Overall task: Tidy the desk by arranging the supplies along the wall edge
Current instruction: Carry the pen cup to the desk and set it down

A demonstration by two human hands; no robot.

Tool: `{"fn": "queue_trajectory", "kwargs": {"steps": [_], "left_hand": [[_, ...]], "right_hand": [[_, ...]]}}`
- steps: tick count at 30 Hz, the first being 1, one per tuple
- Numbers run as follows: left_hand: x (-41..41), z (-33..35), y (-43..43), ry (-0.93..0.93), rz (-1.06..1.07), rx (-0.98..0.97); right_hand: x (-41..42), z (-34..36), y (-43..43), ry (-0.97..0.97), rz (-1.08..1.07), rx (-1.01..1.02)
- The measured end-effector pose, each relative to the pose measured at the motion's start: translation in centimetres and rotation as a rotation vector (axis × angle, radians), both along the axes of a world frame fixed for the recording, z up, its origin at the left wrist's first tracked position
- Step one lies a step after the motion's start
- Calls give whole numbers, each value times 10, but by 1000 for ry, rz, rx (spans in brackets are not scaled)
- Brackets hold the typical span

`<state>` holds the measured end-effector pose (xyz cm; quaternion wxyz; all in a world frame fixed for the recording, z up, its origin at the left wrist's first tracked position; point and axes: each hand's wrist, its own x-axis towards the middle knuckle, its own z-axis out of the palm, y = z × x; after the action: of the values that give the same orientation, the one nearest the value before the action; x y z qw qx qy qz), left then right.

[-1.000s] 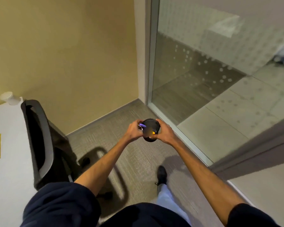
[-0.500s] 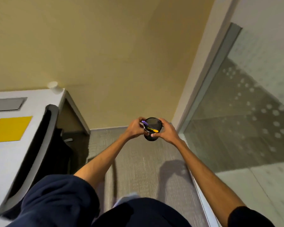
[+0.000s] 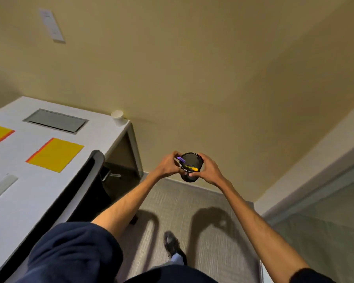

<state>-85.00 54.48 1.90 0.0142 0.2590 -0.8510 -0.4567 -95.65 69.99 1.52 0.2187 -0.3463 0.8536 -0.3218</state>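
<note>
A: While both arms reach forward, what do they hold?
B: One round black pen cup (image 3: 191, 167), clasped between the left hand (image 3: 169, 166) and the right hand (image 3: 207, 170), fingers wrapped on either side. It is up in the air over the grey carpet (image 3: 184, 211), off the surface (image 3: 29, 180).
A: What is inside it?
B: Two pens I can count: one purple (image 3: 181, 159), one yellow (image 3: 191, 168), both leaning across the mouth.
A: And on the white surface?
B: Two flat yellow sheets (image 3: 55, 155) with orange edges, one pale ruler (image 3: 1, 187), one white paper cup (image 3: 118, 117) at the far corner by the tan wall (image 3: 192, 78), and one grey rectangular hatch (image 3: 55, 120).
A: Anything between?
B: One black chair back (image 3: 84, 190), pushed against the surface's edge.
</note>
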Motion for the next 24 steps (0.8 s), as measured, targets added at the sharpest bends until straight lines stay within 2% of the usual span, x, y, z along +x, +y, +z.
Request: {"fn": "queue_trajectory", "kwargs": {"steps": [8, 24], "left_hand": [[-58, 20, -129, 51, 139, -64], [-22, 17, -271, 91, 536, -189]], "right_hand": [[-96, 30, -148, 102, 239, 51], [-108, 32, -371, 54, 660, -44]]}}
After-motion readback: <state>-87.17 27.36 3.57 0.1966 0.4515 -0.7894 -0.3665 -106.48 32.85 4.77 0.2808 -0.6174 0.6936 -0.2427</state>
